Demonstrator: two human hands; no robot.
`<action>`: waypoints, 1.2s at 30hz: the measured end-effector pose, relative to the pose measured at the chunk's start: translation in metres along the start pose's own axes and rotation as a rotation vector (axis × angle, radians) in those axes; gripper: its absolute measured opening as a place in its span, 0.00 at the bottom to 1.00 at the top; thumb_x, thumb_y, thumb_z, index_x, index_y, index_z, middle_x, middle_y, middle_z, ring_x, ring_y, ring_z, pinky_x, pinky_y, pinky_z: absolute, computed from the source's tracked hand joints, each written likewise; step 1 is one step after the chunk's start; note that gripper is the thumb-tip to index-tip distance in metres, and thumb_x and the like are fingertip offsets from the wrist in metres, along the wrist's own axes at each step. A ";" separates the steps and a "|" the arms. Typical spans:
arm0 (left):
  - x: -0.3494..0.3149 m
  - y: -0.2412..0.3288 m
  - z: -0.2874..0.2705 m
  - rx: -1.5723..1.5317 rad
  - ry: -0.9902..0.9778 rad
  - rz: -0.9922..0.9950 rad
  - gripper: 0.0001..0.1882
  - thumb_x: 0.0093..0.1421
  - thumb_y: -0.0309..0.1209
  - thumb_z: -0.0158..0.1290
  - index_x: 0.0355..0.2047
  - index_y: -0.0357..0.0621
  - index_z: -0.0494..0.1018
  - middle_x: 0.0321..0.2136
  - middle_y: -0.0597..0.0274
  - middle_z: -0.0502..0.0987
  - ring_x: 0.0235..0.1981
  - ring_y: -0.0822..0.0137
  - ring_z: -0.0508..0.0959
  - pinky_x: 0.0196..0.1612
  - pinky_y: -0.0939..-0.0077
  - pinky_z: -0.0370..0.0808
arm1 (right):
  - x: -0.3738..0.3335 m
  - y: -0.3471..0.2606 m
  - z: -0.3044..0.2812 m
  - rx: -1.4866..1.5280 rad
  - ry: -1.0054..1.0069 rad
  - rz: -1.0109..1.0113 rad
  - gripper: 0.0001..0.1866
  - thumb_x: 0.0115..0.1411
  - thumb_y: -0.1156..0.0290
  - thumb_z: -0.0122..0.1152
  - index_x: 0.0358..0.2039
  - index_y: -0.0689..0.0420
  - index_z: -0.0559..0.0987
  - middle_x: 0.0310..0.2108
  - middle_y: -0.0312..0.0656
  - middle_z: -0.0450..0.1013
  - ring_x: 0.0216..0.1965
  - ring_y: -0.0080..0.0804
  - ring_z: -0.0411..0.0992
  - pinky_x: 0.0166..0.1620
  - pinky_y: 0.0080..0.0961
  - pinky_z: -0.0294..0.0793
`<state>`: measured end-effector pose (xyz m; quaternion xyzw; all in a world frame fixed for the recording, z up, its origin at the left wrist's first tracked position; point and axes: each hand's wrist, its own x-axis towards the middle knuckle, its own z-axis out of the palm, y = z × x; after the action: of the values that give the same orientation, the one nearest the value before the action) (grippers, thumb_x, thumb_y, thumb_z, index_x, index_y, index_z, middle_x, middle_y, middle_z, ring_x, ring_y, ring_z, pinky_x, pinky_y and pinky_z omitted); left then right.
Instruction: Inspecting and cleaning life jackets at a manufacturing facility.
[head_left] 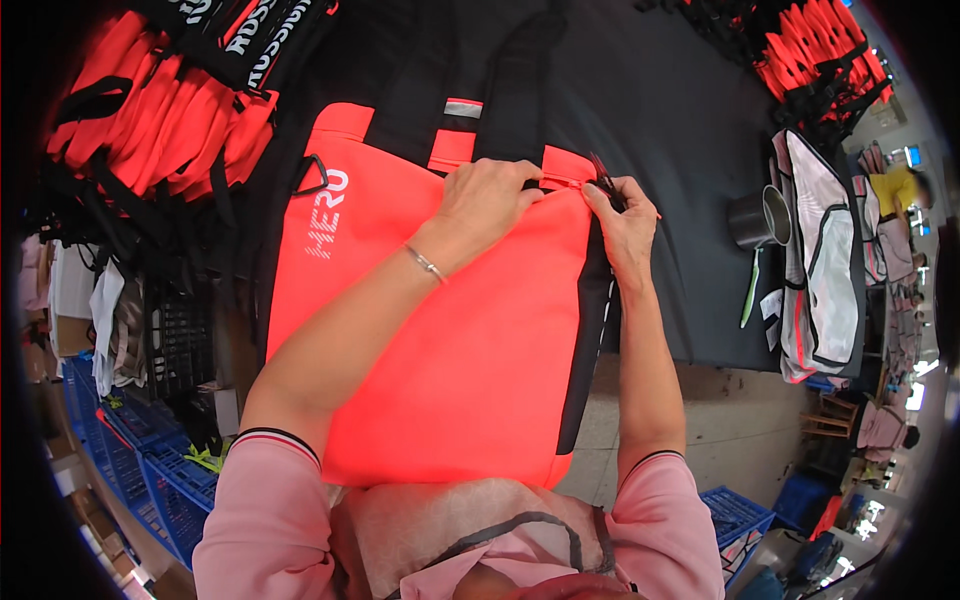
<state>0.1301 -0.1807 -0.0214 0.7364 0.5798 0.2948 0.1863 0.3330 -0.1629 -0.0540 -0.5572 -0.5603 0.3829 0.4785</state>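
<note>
A bright orange-red backpack (450,370) with black side panels lies on the black-covered table, its lower end toward me. My left hand (487,203) is closed on the bag's upper edge near the middle, fingertips pinching the seam. At the upper right corner, my right hand (628,225) holds small dark scissors (606,185), their points directed away from me. Its thumb and fingertip also meet the bag's corner edge. Black shoulder straps (510,90) stretch out beyond the top, and a black triangular ring (311,175) sits at the upper left.
Orange-and-black bags (165,120) are piled at the far left, with more bags (825,50) at the far right. A dark metal cup (760,217), a green-handled tool (750,290) and a pale grey bag (820,260) occupy the table's right side. Blue crates (150,470) stand below left.
</note>
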 end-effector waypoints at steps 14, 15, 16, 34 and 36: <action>-0.011 -0.016 0.040 0.017 0.159 0.037 0.05 0.63 0.27 0.51 0.34 0.40 0.68 0.29 0.55 0.77 0.32 0.53 0.79 0.32 0.62 0.75 | 0.001 0.010 -0.005 0.006 -0.008 -0.018 0.11 0.54 0.71 0.71 0.32 0.63 0.79 0.31 0.33 0.73 0.31 0.17 0.70 0.38 0.17 0.70; -0.018 -0.017 0.040 -0.032 0.198 0.040 0.05 0.63 0.26 0.51 0.34 0.39 0.67 0.29 0.56 0.77 0.32 0.53 0.79 0.32 0.62 0.74 | 0.001 0.009 -0.006 -0.062 -0.019 -0.066 0.13 0.53 0.69 0.72 0.35 0.63 0.79 0.33 0.35 0.73 0.33 0.20 0.71 0.39 0.19 0.71; -0.022 -0.019 0.041 -0.082 0.237 0.043 0.05 0.63 0.25 0.51 0.35 0.39 0.66 0.29 0.56 0.76 0.31 0.52 0.78 0.31 0.61 0.73 | 0.001 0.006 -0.007 -0.132 -0.030 -0.114 0.16 0.53 0.68 0.72 0.38 0.63 0.80 0.35 0.37 0.72 0.35 0.24 0.72 0.40 0.21 0.72; -0.023 -0.018 0.039 -0.206 0.291 -0.152 0.04 0.63 0.24 0.49 0.35 0.38 0.65 0.28 0.54 0.75 0.28 0.51 0.77 0.31 0.60 0.72 | 0.049 -0.063 0.011 -0.914 -0.545 -0.985 0.12 0.51 0.63 0.69 0.31 0.54 0.77 0.30 0.34 0.69 0.35 0.31 0.69 0.37 0.29 0.67; -0.024 -0.018 0.040 -0.199 0.295 -0.146 0.04 0.63 0.24 0.49 0.35 0.37 0.65 0.28 0.54 0.75 0.29 0.51 0.77 0.31 0.60 0.72 | 0.050 -0.062 0.011 -0.906 -0.551 -1.008 0.12 0.52 0.63 0.69 0.31 0.54 0.77 0.29 0.34 0.69 0.34 0.30 0.69 0.38 0.29 0.67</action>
<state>0.1388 -0.1963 -0.0677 0.6190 0.6209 0.4410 0.1921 0.3098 -0.1175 0.0087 -0.2584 -0.9521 -0.0269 0.1611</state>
